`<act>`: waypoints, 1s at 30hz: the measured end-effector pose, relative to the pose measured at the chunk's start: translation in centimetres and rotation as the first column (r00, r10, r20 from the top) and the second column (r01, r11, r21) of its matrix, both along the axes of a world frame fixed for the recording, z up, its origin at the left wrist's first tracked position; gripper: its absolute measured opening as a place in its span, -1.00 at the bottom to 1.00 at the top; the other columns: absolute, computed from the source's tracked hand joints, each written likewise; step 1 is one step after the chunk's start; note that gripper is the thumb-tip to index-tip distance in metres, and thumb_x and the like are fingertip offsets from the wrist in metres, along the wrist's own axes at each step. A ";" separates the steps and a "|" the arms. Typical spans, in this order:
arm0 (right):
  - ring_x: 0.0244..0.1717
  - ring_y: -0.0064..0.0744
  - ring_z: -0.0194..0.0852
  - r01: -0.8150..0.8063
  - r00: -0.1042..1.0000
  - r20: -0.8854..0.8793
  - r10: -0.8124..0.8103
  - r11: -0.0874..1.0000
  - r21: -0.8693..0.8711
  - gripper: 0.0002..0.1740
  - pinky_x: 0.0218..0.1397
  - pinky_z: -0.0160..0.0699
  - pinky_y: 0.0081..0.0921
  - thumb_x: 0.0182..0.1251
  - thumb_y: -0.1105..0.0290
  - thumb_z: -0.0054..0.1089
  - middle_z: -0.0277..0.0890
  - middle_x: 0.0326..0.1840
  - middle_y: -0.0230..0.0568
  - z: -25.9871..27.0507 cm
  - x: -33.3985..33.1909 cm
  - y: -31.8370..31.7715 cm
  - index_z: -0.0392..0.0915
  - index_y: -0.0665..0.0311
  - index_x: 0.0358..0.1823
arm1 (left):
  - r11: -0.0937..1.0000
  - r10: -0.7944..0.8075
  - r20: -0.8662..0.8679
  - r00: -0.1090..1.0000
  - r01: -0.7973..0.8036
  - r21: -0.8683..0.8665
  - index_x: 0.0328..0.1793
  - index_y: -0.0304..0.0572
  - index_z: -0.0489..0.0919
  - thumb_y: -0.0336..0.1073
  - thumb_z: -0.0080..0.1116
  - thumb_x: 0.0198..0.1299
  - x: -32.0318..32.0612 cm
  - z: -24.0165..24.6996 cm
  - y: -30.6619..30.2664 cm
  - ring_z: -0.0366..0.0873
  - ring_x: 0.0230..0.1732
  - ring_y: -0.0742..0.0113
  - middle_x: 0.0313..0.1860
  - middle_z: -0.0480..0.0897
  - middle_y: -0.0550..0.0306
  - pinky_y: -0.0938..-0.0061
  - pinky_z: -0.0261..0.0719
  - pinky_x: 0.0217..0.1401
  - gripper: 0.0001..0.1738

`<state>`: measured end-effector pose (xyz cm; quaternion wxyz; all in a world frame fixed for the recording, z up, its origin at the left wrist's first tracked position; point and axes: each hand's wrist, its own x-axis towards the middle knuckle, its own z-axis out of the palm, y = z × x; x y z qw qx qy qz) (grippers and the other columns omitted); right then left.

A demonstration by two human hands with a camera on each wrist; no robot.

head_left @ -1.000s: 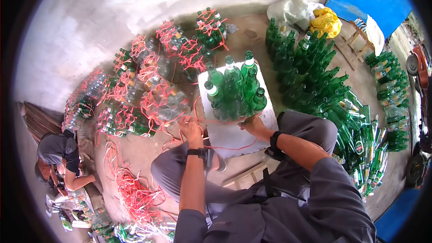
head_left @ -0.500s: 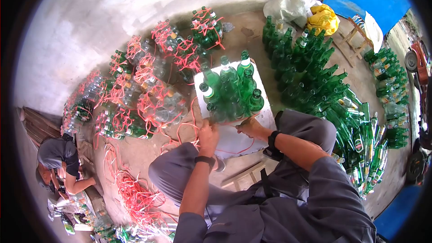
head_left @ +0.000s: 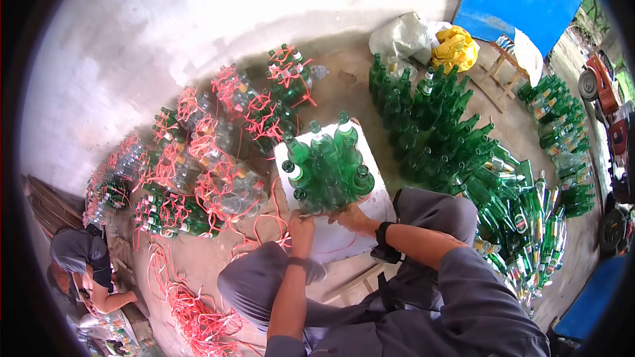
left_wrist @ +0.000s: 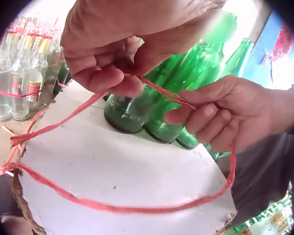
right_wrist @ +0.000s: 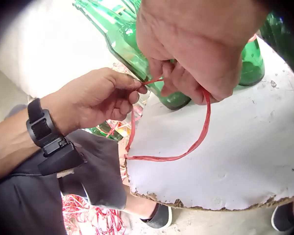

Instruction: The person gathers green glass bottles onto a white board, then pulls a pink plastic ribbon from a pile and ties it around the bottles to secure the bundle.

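Several green glass bottles (head_left: 325, 170) stand upright in a tight cluster on a white board (head_left: 344, 241). At the cluster's near side, my left hand (head_left: 302, 231) and right hand (head_left: 355, 218) work close together, low by the bottle bases. In the left wrist view, thumb and fingers of the left hand (left_wrist: 112, 54) pinch a red plastic cord (left_wrist: 161, 91), and those of the right hand (left_wrist: 230, 112) grip it a short way along. A slack loop of this cord (right_wrist: 198, 139) hangs from the right hand over the board in the right wrist view.
Bundles of bottles tied with red cord (head_left: 218, 172) stand on the left. Loose cord (head_left: 195, 317) lies heaped on the floor. Many green bottles (head_left: 430, 125) stand to the right, with others lying in a pile (head_left: 509, 211). Another person (head_left: 83, 258) sits bent over at far left.
My left hand has come in from the left, beside the bundles, to the cluster's near side close to the right hand. The head view has tilted, so the scene sits lower in it.
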<state>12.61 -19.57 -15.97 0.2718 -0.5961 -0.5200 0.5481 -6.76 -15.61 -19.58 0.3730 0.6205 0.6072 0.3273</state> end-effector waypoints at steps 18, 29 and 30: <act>-0.54 -0.43 0.60 0.034 0.997 0.061 -0.053 0.960 0.279 -0.75 -0.47 0.52 -0.47 0.37 0.27 0.19 0.65 -0.54 -0.25 -3.0 -0.2 -0.2 0.70 0.32 -0.27 | 0.999 0.014 0.076 0.997 -0.011 -0.032 -0.22 -0.36 0.65 -0.33 0.06 0.25 -0.6 -1.2 -0.9 0.68 -0.41 0.18 -0.44 0.68 -0.09 0.31 0.60 -0.27 -0.77; -0.80 -0.64 -0.01 0.197 0.908 -0.203 -0.366 0.802 -0.564 -0.69 -0.72 -0.14 -0.55 0.44 0.29 0.12 0.14 -0.74 -0.52 2.9 -1.9 -1.6 0.56 0.37 -0.42 | 0.998 -0.050 0.050 0.997 0.048 0.046 -0.16 -0.31 0.69 -0.29 0.18 0.27 0.8 0.8 -2.8 0.60 -0.50 0.25 -0.42 0.66 -0.10 0.37 0.53 -0.37 -0.78; -0.79 -0.66 -0.05 0.149 0.889 -0.259 -0.378 0.773 -0.616 -0.69 -0.71 -0.16 -0.56 0.45 0.27 0.10 0.13 -0.73 -0.54 2.9 -1.8 -1.8 0.54 0.35 -0.40 | 0.999 0.007 0.066 0.998 -0.010 0.048 -0.20 -0.26 0.72 -0.23 0.23 0.25 1.1 0.2 -2.6 0.59 -0.48 0.20 -0.45 0.62 -0.14 0.33 0.48 -0.34 -0.77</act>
